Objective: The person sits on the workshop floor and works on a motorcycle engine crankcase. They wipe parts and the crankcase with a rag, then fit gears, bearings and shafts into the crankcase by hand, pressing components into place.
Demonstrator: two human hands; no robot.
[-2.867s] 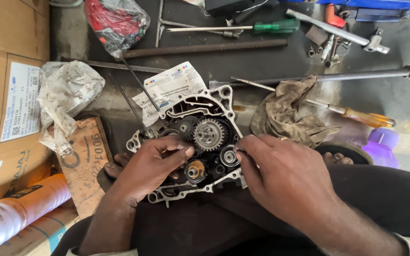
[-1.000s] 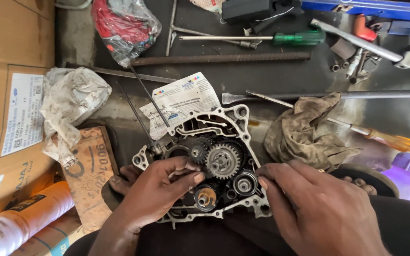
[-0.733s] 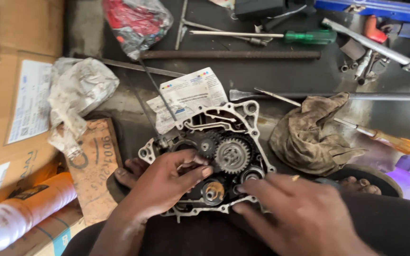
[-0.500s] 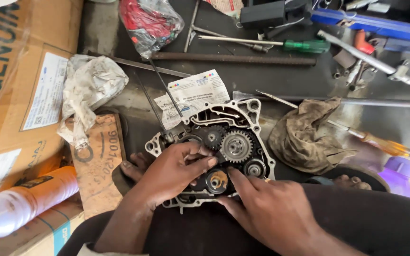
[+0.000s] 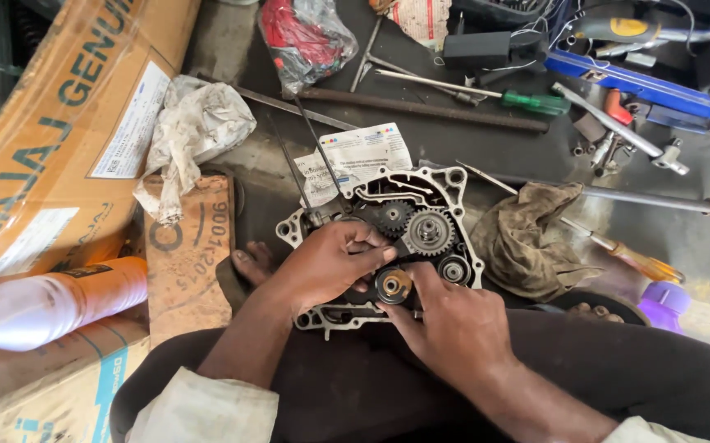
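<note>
A grey metal engine case half [image 5: 453, 184] lies on the dark floor in front of me, gears showing inside. A large toothed gear [image 5: 429, 232] sits in its middle, a smaller dark gear [image 5: 391, 216] to its left, a bearing [image 5: 454, 269] lower right. My left hand [image 5: 326, 262] rests on the case's left side, fingers curled over a part I cannot make out. My right hand [image 5: 445, 324] comes from below, its fingertips on a round brass-centred gear [image 5: 393, 285] near the case's lower edge.
A dirty rag [image 5: 535, 242] lies right of the case, an orange-handled screwdriver [image 5: 618, 254] beyond it. A green-handled screwdriver [image 5: 503, 97], rods and tools lie at the back. Cardboard boxes [image 5: 59, 139], crumpled paper [image 5: 195, 131] and a white bottle [image 5: 51, 299] are at the left.
My right hand slid from the case's right side down to the brass-centred gear at the lower edge. My left hand stayed on the case. The view shifted, showing more of the left.
</note>
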